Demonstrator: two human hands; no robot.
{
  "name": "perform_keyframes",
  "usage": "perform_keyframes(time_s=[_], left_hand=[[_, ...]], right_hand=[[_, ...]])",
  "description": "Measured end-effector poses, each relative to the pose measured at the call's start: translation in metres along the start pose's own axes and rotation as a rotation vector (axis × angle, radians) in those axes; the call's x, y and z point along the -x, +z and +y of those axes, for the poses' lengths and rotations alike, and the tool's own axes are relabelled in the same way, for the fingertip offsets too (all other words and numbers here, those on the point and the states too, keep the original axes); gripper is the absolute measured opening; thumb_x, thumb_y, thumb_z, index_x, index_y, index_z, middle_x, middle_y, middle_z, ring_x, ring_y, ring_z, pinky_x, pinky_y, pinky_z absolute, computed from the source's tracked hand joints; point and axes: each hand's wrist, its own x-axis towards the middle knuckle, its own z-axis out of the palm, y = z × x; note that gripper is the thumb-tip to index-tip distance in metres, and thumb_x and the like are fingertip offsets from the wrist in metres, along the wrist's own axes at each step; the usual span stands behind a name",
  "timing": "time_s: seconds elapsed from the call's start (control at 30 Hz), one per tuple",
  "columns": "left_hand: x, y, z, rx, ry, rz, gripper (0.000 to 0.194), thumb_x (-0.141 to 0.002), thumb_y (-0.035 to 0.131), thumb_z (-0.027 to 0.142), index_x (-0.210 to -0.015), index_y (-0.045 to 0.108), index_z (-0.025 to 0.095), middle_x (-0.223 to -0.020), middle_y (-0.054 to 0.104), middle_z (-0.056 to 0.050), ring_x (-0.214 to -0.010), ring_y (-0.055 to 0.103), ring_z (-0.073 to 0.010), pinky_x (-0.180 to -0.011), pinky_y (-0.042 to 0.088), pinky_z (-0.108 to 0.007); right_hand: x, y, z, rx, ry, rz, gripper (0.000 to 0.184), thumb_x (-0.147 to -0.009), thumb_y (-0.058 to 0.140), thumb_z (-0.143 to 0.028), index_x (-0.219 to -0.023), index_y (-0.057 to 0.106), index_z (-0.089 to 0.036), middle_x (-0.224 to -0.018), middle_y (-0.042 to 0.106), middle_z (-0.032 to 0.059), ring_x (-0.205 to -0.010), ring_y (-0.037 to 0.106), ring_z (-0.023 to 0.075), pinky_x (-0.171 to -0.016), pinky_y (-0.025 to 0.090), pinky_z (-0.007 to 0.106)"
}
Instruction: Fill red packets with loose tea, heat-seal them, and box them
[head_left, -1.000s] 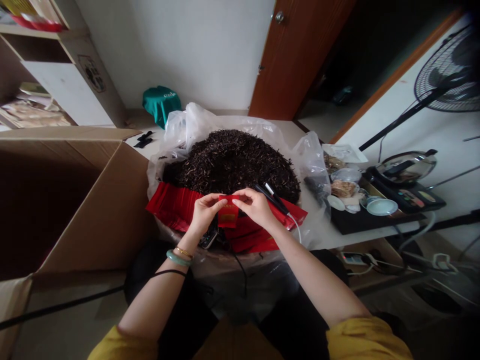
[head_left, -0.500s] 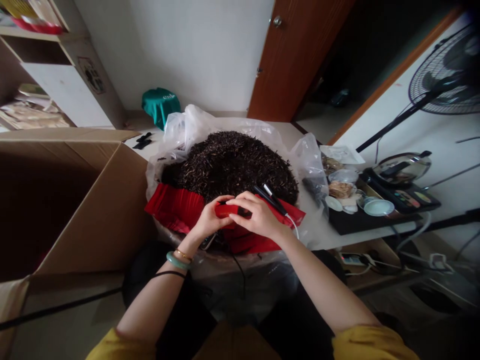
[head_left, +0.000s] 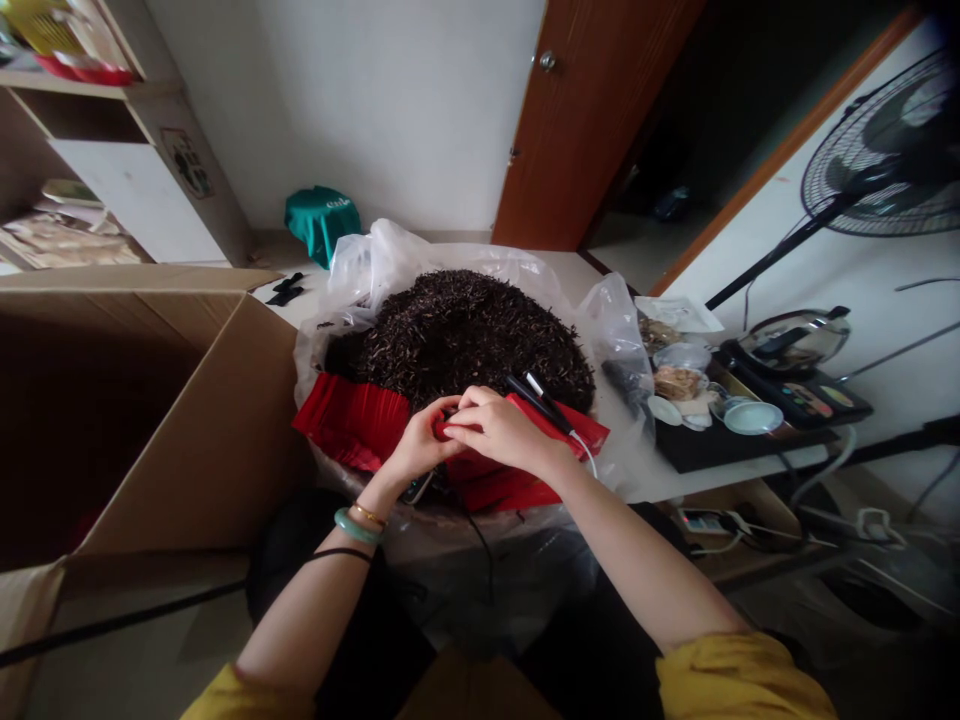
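Observation:
My left hand (head_left: 426, 438) and my right hand (head_left: 491, 428) meet over the front edge of a dark heap of loose dried leaves (head_left: 480, 335). Between them they pinch a small red packet (head_left: 440, 428), mostly covered by the fingers. A row of flat red packets (head_left: 352, 420) lies left of my left hand, and more red packets (head_left: 499, 482) spread beneath my right hand. A slim black tool with a white part and a white cord (head_left: 541, 403) rests on the red packets to the right. Whether the packet is filled cannot be seen.
Clear plastic sheeting (head_left: 619, 335) surrounds the heap. At left stands an open cardboard box (head_left: 195, 440). To the right are a black hot plate with a kettle (head_left: 799, 370), a pale lid (head_left: 753, 417), small bags and a standing fan (head_left: 877, 160). A green cloth-covered thing (head_left: 322, 220) sits behind.
My fingers have closed in around the red packet, and my right hand has shifted left over it. Less of the packet shows. The view has tilted slightly.

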Motion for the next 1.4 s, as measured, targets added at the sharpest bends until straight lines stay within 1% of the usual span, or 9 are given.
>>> perform_keyframes(time_s=[0.23,0.33,0.4,0.53,0.7,0.9,1.03,1.27,1.4], left_hand=[[-0.001,0.0,0.005,0.174,-0.08,0.156,0.036,-0.067,0.074,0.041,-0.092,0.071,0.015,-0.091,0.073,-0.007,-0.085,0.066,-0.021,-0.079,0.051,-0.03],[-0.001,0.001,0.003,0.23,-0.132,0.261,0.033,-0.063,0.076,0.045,-0.076,0.072,0.015,-0.074,0.072,-0.004,-0.069,0.064,-0.0175,-0.068,0.05,-0.027],[-0.001,0.001,0.002,0.259,-0.145,0.31,0.033,-0.061,0.078,0.045,-0.07,0.071,0.015,-0.068,0.07,-0.002,-0.062,0.061,-0.0147,-0.063,0.048,-0.025],[-0.002,0.001,0.001,0.326,-0.137,0.384,0.033,-0.061,0.077,0.046,-0.071,0.068,0.015,-0.066,0.066,0.0,-0.059,0.057,-0.0116,-0.058,0.045,-0.022],[-0.003,0.004,0.002,0.377,-0.146,0.425,0.034,-0.062,0.076,0.045,-0.072,0.064,0.015,-0.066,0.062,0.002,-0.058,0.053,-0.0091,-0.056,0.043,-0.02],[-0.002,0.007,0.004,0.333,-0.127,0.401,0.035,-0.061,0.077,0.043,-0.07,0.059,0.015,-0.063,0.058,0.003,-0.054,0.05,-0.0076,-0.052,0.04,-0.018],[-0.002,0.006,0.004,0.317,-0.111,0.387,0.035,-0.063,0.077,0.044,-0.071,0.059,0.015,-0.063,0.058,0.004,-0.056,0.051,-0.0077,-0.054,0.041,-0.019],[0.003,0.007,0.004,0.365,-0.287,0.033,0.048,-0.055,0.084,0.038,-0.091,0.065,0.013,-0.078,0.07,-0.003,-0.064,0.062,-0.0144,-0.062,0.049,-0.024],[0.004,0.011,0.002,0.376,-0.296,0.023,0.05,-0.055,0.084,0.036,-0.094,0.065,0.013,-0.079,0.071,-0.004,-0.065,0.064,-0.0156,-0.065,0.051,-0.027]], right_hand=[[0.008,0.009,0.014,-0.259,0.148,0.328,0.013,-0.081,0.064,-0.021,-0.094,0.065,-0.022,-0.082,0.066,0.0021,-0.075,0.063,0.0163,-0.068,0.051,0.028],[0.012,0.017,0.018,-0.362,0.254,0.359,0.025,-0.078,0.066,-0.026,-0.103,0.062,-0.021,-0.076,0.067,0.0003,-0.068,0.064,0.0158,-0.063,0.052,0.027],[0.015,0.02,0.021,-0.374,0.294,0.367,0.018,-0.079,0.065,-0.031,-0.093,0.065,-0.02,-0.076,0.068,0.0018,-0.068,0.064,0.0166,-0.064,0.052,0.028],[0.02,0.022,0.026,-0.35,0.346,0.408,0.022,-0.08,0.063,-0.039,-0.07,0.066,-0.02,-0.073,0.07,0.0043,-0.068,0.064,0.0193,-0.065,0.051,0.031],[0.022,0.027,0.027,-0.466,0.394,0.418,0.025,-0.081,0.06,-0.044,-0.078,0.065,-0.02,-0.074,0.069,0.0041,-0.067,0.064,0.0183,-0.058,0.051,0.028],[0.017,0.039,0.024,-0.61,0.478,0.393,0.032,-0.074,0.065,-0.043,-0.094,0.059,-0.02,-0.072,0.064,-0.0003,-0.049,0.056,0.0114,-0.04,0.043,0.021],[0.015,0.037,0.022,-0.613,0.507,0.321,0.024,-0.076,0.062,-0.043,-0.079,0.061,-0.019,-0.056,0.058,-0.0033,-0.039,0.049,0.0093,-0.036,0.039,0.02],[0.016,0.029,0.021,-0.64,0.52,0.359,0.03,-0.075,0.062,-0.049,-0.072,0.062,-0.019,-0.049,0.056,-0.0029,-0.038,0.051,0.0111,-0.035,0.04,0.021],[0.016,0.027,0.024,-0.615,0.485,0.353,0.025,-0.075,0.062,-0.044,-0.079,0.065,-0.019,-0.057,0.06,-0.0017,-0.043,0.051,0.0111,-0.037,0.041,0.021]])
